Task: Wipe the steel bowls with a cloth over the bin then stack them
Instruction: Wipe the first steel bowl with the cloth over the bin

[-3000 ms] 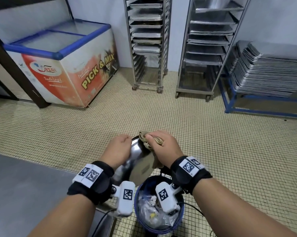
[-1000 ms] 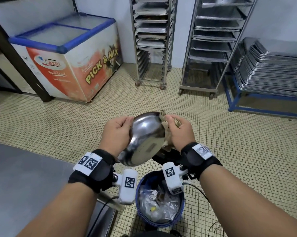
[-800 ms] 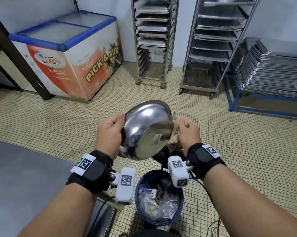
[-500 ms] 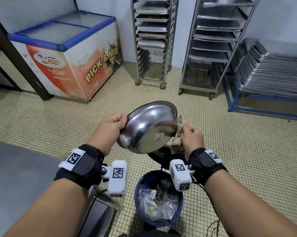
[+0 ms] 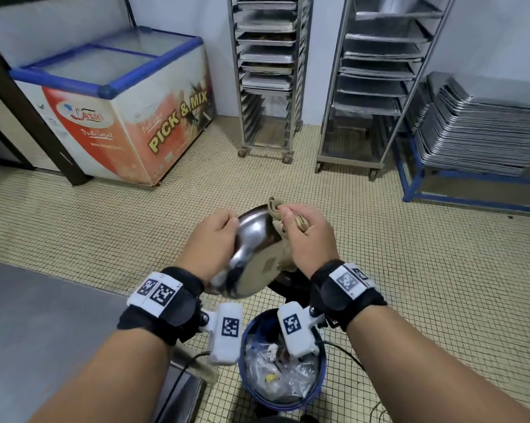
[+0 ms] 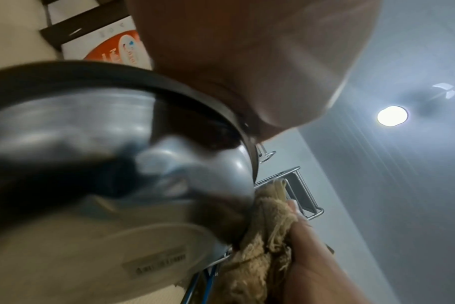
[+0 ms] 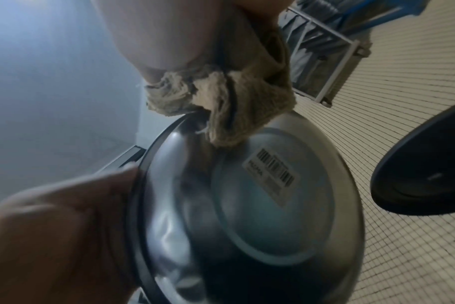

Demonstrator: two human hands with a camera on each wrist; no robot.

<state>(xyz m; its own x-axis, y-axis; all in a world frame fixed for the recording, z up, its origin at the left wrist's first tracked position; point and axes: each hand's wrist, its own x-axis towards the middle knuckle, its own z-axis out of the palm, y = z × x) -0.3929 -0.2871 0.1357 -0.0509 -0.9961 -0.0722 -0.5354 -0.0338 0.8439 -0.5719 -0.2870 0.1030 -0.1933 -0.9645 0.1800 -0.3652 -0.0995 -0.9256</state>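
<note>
A steel bowl (image 5: 251,254) is held on edge above the blue bin (image 5: 283,404), its outside facing me. A barcode sticker (image 7: 273,170) shows on its base. My left hand (image 5: 214,239) grips the bowl's left rim (image 6: 221,107). My right hand (image 5: 306,236) holds a bunched beige cloth (image 5: 277,209) against the bowl's upper right rim; the cloth (image 7: 229,98) folds over the edge there. In the left wrist view the cloth (image 6: 262,242) lies between the bowl (image 6: 117,164) and my right hand's fingers (image 6: 307,246).
The bin holds crumpled plastic waste (image 5: 282,370). A grey steel counter (image 5: 44,325) runs along my left. Across the tiled floor stand a chest freezer (image 5: 120,117), two tray racks (image 5: 269,71), and stacked metal trays (image 5: 483,129) on a blue frame. A dark round lid (image 7: 424,170) hangs right of the bowl.
The bowl came down from a raised, more face-on tilt and turned more edge-on over the bin. My right hand with the cloth moved up onto the upper rim.
</note>
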